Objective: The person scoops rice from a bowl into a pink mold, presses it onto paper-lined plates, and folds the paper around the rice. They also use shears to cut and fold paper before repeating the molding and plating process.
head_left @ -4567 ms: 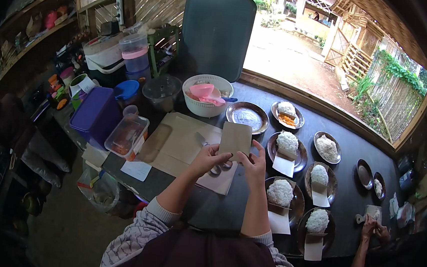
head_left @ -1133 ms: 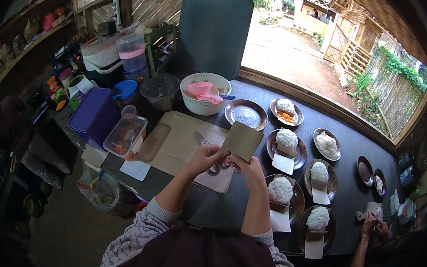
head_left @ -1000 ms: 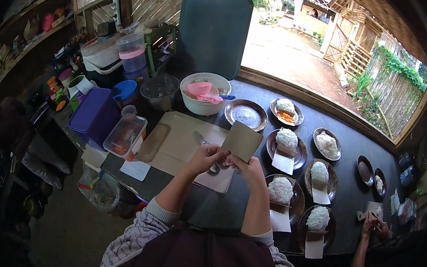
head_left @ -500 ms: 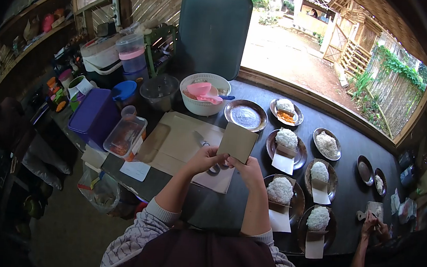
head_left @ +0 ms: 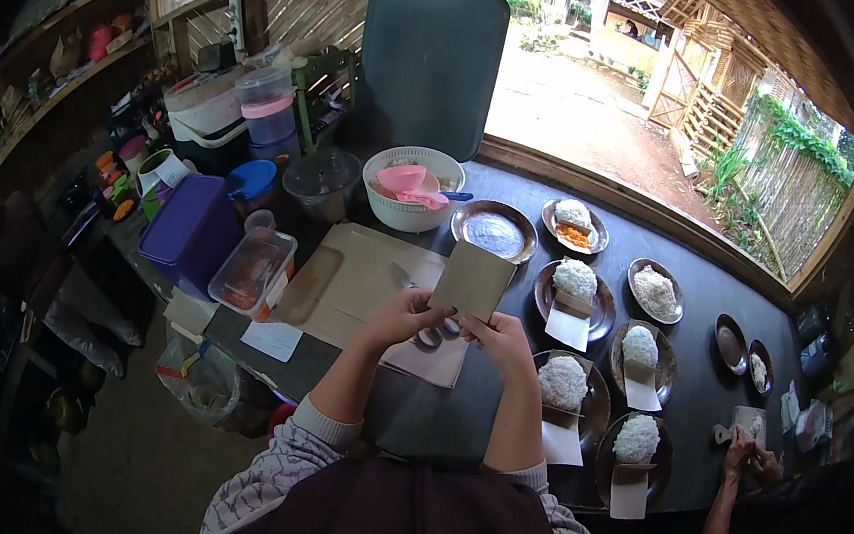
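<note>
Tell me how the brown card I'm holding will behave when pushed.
The brown card is probably fairly stiff: held low by your left hand and right hand, it doesn't sag. It looks thin, so likely light. It may crease, like the folded cards beside the rice.

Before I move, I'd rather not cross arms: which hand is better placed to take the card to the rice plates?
Probably the right hand: both hold the card, but this one sits nearer the rice plates than the left hand.
</note>
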Action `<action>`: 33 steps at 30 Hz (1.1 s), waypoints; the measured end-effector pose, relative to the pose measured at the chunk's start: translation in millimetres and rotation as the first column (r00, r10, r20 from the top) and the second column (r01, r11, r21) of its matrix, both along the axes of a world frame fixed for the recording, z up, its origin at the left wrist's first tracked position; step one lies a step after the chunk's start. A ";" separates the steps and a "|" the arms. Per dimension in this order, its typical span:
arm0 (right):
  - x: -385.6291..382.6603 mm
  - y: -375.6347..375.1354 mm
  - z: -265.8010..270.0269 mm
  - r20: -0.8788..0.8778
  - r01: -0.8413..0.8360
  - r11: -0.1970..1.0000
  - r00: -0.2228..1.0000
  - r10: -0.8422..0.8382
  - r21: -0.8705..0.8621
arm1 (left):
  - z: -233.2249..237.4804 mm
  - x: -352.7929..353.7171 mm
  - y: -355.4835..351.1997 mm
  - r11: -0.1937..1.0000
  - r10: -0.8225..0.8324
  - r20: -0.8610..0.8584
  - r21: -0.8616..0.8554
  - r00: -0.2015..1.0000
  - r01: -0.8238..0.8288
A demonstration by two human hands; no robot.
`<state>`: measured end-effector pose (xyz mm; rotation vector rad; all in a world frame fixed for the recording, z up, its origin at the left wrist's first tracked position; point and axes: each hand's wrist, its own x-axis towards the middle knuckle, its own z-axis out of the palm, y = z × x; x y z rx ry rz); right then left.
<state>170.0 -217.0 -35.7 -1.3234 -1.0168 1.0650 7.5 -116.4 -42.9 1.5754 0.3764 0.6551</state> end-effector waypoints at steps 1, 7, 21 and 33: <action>1.1 1.0 -2.7 -0.034 -0.002 0.999 0.999 0.003 0.042 | 0.2 0.3 -0.5 1.000 -0.005 0.000 -0.028 1.000 0.005; 0.3 -1.3 2.9 -0.152 0.020 0.992 0.988 0.000 0.126 | 2.9 -0.1 -4.5 0.996 -0.048 -0.024 -0.073 0.999 0.046; -22.4 2.3 10.5 -0.309 0.215 0.965 0.937 -0.161 0.149 | 8.2 5.5 -13.5 0.993 0.046 0.031 -0.112 0.998 -0.042; -15.4 9.0 -5.6 -0.292 0.256 0.955 0.935 -0.204 0.153 | -3.7 7.0 -5.8 0.997 0.034 -0.021 -0.071 0.999 -0.035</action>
